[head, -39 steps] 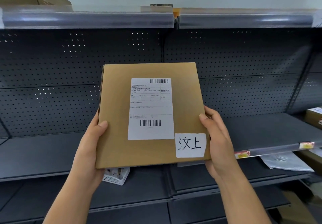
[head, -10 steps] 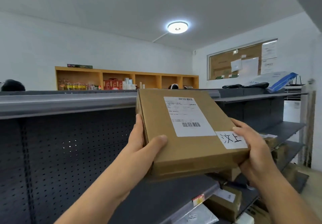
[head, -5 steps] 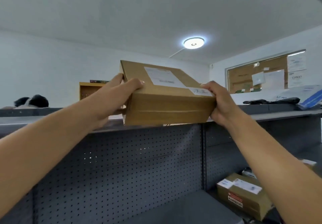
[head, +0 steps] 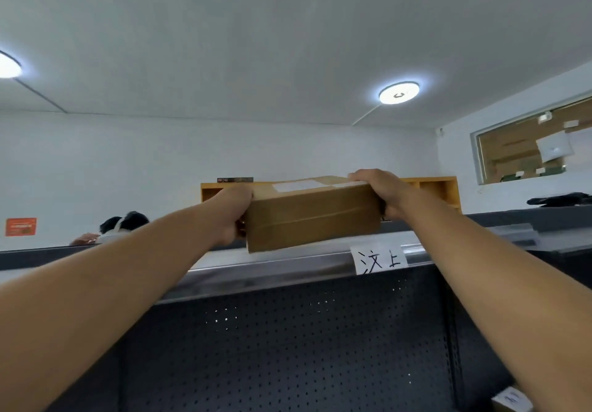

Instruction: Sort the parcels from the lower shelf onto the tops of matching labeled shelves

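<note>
A flat brown cardboard parcel (head: 312, 216) with a white shipping label on its upper face rests on the top of the dark shelf unit (head: 275, 259), its near edge at the shelf's front rail. My left hand (head: 232, 214) grips its left end and my right hand (head: 381, 189) grips its right end, fingers over the top. A white handwritten label (head: 378, 259) reading 汶上 is stuck on the front rail, just right of and below the parcel.
A perforated dark back panel (head: 288, 347) fills the space below the rail. Another parcel (head: 512, 400) peeks out at the lower right. A person's head (head: 123, 222) shows behind the shelf at left. A wooden cubby shelf (head: 432, 187) hangs on the far wall.
I lifted the parcel from chest height up onto the shelf top. It has moved forward and lower onto the surface, and the 汶上 shelf label has come into view.
</note>
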`<state>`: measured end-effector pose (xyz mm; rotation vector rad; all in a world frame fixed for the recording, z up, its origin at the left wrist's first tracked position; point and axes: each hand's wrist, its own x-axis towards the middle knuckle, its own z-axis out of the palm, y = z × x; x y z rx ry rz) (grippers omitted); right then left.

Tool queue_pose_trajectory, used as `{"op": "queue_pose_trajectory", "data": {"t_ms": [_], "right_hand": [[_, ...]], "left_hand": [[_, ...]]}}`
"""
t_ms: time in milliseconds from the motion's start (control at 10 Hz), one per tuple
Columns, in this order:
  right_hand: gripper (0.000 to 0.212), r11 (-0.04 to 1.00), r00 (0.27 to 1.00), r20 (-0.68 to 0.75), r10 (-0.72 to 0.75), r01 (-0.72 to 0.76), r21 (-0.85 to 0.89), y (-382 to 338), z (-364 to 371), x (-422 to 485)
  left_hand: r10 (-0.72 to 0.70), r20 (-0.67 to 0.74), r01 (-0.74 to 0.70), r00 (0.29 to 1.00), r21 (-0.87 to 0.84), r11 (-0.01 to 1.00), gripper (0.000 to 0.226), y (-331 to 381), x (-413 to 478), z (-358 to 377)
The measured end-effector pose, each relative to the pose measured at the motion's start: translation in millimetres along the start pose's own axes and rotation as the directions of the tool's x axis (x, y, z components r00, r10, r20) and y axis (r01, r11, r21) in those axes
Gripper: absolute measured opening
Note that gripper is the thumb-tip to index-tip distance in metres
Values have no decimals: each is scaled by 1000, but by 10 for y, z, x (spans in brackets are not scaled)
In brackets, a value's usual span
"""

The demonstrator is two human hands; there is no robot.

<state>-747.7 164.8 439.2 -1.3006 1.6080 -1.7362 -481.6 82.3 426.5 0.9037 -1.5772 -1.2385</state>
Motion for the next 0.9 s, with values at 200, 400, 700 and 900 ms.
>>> {"op": "queue_pose_trajectory", "data": {"t_ms": [200, 400, 700, 900], "right_hand": [[16, 993, 998, 43, 49, -44, -107, 231, -171, 110], [21, 996, 993, -114, -28, 18, -84, 379, -41, 71], [60, 754, 879, -259, -400, 155, -639, 386, -144, -24], [30, 591, 739, -247, -627, 244, -769, 450, -212, -325]], "left_hand": [[-103, 50, 102, 993, 18, 995, 12, -94, 140, 175], [0, 37, -8, 999, 198, 980, 51, -242, 156, 209], [235, -35, -179, 971, 542, 821, 87, -191, -36, 246], [570, -66, -431, 819, 584, 688, 48, -222, -166, 113]]}}
